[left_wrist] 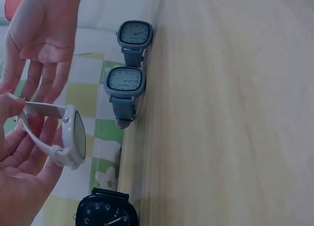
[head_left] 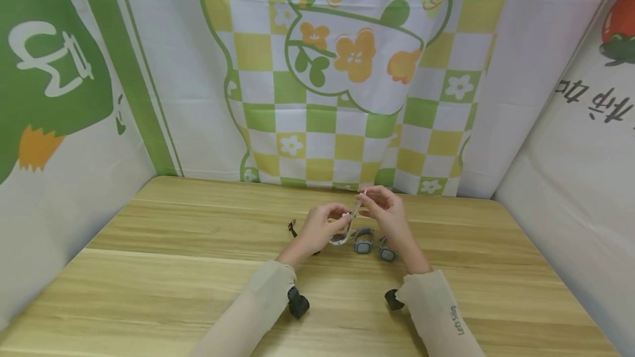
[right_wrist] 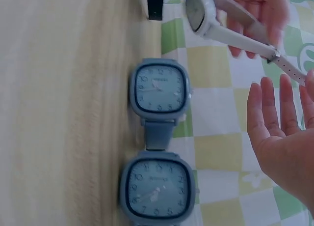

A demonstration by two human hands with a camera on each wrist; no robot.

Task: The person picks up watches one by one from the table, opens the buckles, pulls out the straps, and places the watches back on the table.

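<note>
Directions: as in the head view, 12 o'clock being away from the person.

Item one: white watch, one. Held clear of the bench, between the hands. The case is placed at about 4 o'clock from the left hand and about 8 o'clock from the right hand. The long axis of the strap is run from the case, at 7 o'clock, to the free tip, at 1 o'clock. The case is lain nearer by the left hand, the tip by the right.

State of hands: the strap is pinched near the buckle by the left; the punched tip is pinched by the right. Full seating of the buckle cannot be told.

Item two: grey-blue watches, two, propped on the bench; the left one is found at 3 o'clock from item one, the right one just beyond.

Item three: black watch, partly hidden, at 9 to 10 o'clock.
</note>
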